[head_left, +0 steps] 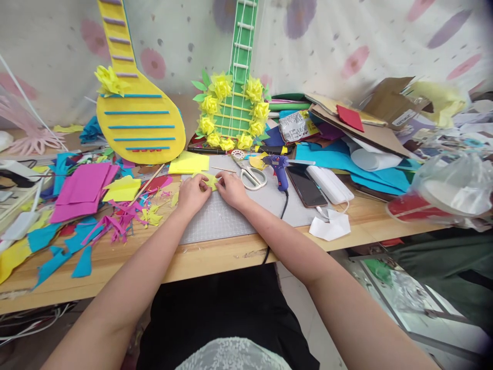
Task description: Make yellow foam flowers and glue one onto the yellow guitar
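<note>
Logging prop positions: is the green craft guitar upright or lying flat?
Upright: the green craft guitar stands, its neck pointing up above a body edged with yellow flowers.

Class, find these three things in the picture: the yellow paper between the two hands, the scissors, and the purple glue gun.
Yellow paper [212,180]: head view, on its exposed middle.
Scissors [252,177]: head view, on the handles.
Purple glue gun [282,176]: head view, on its grip.

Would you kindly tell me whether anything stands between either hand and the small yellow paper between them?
Nothing visible does: the left hand and right hand have their fingers right at the yellow paper, over the gray mat. The scissors and glue gun lie to the right, outside that space.
</note>
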`<action>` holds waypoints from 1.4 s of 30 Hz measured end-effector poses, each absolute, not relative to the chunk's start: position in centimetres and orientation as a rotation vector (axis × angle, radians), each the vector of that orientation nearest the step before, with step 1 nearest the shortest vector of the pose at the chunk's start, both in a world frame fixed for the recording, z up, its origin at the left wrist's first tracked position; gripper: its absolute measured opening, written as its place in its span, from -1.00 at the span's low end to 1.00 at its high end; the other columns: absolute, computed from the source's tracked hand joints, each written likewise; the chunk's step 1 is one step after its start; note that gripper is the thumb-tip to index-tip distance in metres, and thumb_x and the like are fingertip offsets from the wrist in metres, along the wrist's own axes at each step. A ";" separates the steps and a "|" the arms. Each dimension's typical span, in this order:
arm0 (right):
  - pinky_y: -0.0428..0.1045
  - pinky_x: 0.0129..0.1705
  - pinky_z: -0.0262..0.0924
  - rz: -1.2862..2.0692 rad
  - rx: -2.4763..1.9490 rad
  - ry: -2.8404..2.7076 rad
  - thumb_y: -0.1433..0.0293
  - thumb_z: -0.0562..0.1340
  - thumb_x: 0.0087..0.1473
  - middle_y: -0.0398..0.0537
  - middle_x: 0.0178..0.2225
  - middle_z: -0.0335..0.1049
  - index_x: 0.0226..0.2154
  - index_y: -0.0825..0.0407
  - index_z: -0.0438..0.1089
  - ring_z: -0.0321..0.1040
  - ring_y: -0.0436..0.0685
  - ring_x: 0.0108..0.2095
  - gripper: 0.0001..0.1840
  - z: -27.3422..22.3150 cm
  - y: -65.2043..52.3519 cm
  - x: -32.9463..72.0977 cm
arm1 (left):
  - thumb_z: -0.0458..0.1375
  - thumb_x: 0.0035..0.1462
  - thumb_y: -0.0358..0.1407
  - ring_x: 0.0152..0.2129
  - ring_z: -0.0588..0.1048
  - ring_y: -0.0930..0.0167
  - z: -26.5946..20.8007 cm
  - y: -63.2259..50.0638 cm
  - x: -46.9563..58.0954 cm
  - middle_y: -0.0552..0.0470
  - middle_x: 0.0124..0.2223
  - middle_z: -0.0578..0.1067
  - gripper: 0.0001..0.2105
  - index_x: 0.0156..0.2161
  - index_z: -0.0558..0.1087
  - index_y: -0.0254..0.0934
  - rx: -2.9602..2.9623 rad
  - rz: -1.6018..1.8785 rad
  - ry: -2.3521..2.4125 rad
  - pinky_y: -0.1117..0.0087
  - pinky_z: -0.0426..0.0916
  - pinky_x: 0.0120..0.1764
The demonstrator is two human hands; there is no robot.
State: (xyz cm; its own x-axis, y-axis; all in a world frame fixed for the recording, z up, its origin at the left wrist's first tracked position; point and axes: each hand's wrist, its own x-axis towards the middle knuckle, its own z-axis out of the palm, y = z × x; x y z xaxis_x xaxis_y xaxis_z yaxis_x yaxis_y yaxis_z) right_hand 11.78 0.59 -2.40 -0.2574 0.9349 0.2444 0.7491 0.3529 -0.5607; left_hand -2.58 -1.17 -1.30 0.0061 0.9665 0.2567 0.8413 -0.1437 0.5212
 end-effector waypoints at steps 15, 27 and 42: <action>0.07 -0.08 0.08 0.361 -1.470 -2.165 0.45 0.10 0.08 0.00 -0.24 0.44 -0.15 0.05 0.33 0.22 0.18 -0.14 -0.75 -2.1 0.2 11.8 | 0.12 -0.03 -0.33 -0.28 0.41 0.26 -1.5 -1.1 -2.6 0.05 -0.40 0.52 -0.82 -0.25 0.39 -0.20 2.129 0.787 1.942 0.25 0.23 -0.19; 0.05 -0.10 0.05 0.225 -1.488 -2.241 0.43 0.04 0.13 0.03 -0.20 0.44 -0.16 0.07 0.34 0.22 0.20 -0.14 -0.75 -2.4 0.2 11.6 | 0.08 0.00 -0.28 -0.25 0.38 0.23 -1.5 -1.0 -2.5 0.00 -0.37 0.50 -0.87 -0.38 0.48 -0.19 2.233 0.619 1.977 0.23 0.20 -0.18; 0.06 -0.06 0.05 0.253 -1.441 -2.290 0.51 0.01 0.09 0.04 -0.19 0.42 -0.10 0.09 0.30 0.21 0.20 -0.11 -0.68 -2.2 0.0 12.1 | 0.14 -0.04 -0.25 -0.12 0.30 0.14 -1.3 -1.2 -2.4 -0.03 -0.24 0.47 -0.86 -0.33 0.49 -0.14 2.126 0.601 2.032 0.13 0.14 -0.08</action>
